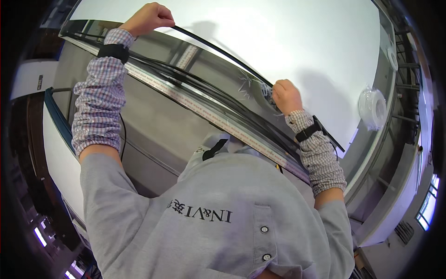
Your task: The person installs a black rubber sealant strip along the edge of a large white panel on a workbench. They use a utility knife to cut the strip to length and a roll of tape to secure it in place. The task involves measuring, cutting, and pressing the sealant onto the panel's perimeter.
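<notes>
A long thin black strip (223, 52) runs taut between my two hands, slanting from upper left to lower right along the near edge of a white sheet (288, 42). My left hand (151, 19) is closed on its far-left part, fingers pinched together. Lower down, my right hand (286, 96) has its fingers closed round the strip's other part. A short black length (329, 135) shows beyond my right wrist. Pale curled scraps (245, 87) lie beside my right hand. Between my forearms, several more black strips (200, 83) lie loosely bundled on the glass-like tabletop.
A printed measuring strip (200, 108) runs along the table's near edge, close to my body. At the right, a white roll in clear wrap (371, 109) sits near the table's side, with another roll (391, 58) farther off. Metal racks (409, 88) stand beyond the right side.
</notes>
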### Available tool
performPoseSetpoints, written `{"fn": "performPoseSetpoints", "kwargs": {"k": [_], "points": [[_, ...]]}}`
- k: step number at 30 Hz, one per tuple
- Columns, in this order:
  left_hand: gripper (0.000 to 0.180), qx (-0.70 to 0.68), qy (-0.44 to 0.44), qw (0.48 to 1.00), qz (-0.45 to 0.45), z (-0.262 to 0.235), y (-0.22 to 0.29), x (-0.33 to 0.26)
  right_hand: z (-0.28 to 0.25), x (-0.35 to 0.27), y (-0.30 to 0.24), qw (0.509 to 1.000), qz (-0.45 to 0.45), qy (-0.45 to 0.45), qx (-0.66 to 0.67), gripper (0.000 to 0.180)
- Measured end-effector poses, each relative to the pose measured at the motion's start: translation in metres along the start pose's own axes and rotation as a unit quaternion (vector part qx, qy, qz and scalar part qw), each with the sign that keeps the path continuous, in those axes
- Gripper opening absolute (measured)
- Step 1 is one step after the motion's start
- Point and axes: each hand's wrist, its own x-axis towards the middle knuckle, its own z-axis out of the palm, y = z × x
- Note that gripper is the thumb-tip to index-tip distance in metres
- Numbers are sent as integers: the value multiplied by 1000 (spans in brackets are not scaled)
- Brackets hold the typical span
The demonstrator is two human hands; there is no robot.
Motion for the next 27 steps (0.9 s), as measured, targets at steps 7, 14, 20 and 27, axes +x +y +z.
{"fn": "performPoseSetpoints", "kwargs": {"k": [7,14,20,27], "points": [[21,-2,-12,995,-97,-68,-55,-23,1,9,-16,998,48,-37,-15,8],[22,-17,5,999,-37,-57,-63,-16,32,43,-29,1000,20,-19,-8,7],[21,-5,-11,1000,-24,-47,-85,-14,77,88,-43,1000,-6,9,7,10],[20,-25,-7,1000,2,-47,-118,-3,126,142,-66,1000,-20,13,-4,7]]}}
